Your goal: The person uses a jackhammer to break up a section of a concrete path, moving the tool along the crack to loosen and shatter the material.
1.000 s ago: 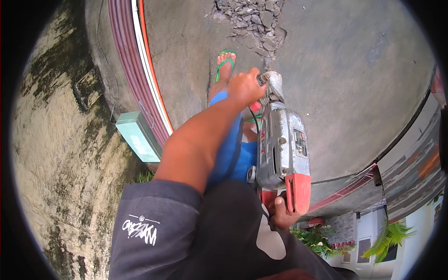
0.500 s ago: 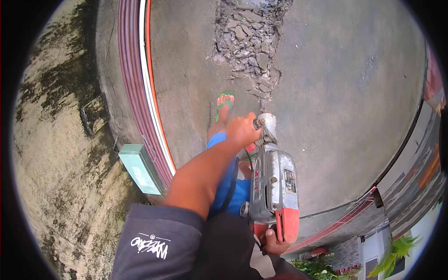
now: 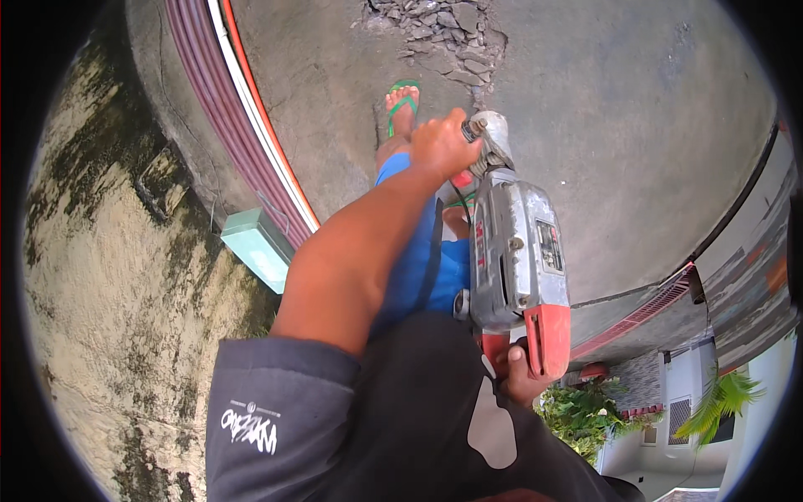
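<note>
A grey demolition hammer (image 3: 512,251) with a red rear housing lies lengthwise in front of me, its nose pointing away. My left hand (image 3: 446,146) is wrapped round the side handle (image 3: 473,130) near the front collar. At the back, my right hand (image 3: 524,378) grips the red rear grip, most of its fingers hidden behind the housing. Just beyond the nose, a crack leads into broken concrete (image 3: 452,38), a strip of loose grey chunks. The hammer's tip is hidden under its nose, so contact with the ground cannot be made out.
My foot in a green flip-flop (image 3: 401,102) stands left of the hammer's nose. Along the left wall run maroon, white and orange pipes (image 3: 242,109), beside a pale green box (image 3: 258,249). A red grate (image 3: 640,309) and plants (image 3: 577,414) lie to the right.
The view has shifted, so the hammer, my foot and the rubble sit higher in the picture, with less rubble showing. Both hands keep their grip on the hammer.
</note>
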`<state>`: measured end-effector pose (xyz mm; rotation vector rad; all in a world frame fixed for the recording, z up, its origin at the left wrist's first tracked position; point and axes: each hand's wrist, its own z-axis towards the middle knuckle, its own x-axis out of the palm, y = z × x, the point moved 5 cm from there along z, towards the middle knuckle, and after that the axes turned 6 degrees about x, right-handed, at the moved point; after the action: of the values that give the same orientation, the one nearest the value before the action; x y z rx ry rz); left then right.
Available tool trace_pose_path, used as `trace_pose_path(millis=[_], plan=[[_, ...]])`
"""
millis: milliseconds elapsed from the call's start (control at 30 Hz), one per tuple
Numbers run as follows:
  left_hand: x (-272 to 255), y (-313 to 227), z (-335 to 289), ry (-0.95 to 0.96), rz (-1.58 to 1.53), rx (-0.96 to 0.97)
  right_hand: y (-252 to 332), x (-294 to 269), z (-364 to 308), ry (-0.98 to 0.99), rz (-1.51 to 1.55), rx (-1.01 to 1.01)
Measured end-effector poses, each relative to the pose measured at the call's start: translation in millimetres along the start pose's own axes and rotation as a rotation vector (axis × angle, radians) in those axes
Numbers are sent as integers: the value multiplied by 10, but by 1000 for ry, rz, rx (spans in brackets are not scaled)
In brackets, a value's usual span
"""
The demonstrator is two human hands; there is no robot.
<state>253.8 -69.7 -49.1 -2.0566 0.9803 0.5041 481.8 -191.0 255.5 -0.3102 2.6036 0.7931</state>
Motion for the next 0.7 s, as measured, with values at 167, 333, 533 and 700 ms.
trace_pose_path(millis=[167, 333, 533, 700], plan=[[20, 0, -17, -24, 12, 27, 120, 51, -4, -22, -62, 49], [-54, -48, -14, -94, 17, 2, 109, 56, -23, -25, 12, 150], [-10, -34, -34, -51, -28, 0, -31, -4, 4, 76, -76, 114], [74, -55, -28, -31, 13, 12, -122, 5, -22, 42, 54, 206]])
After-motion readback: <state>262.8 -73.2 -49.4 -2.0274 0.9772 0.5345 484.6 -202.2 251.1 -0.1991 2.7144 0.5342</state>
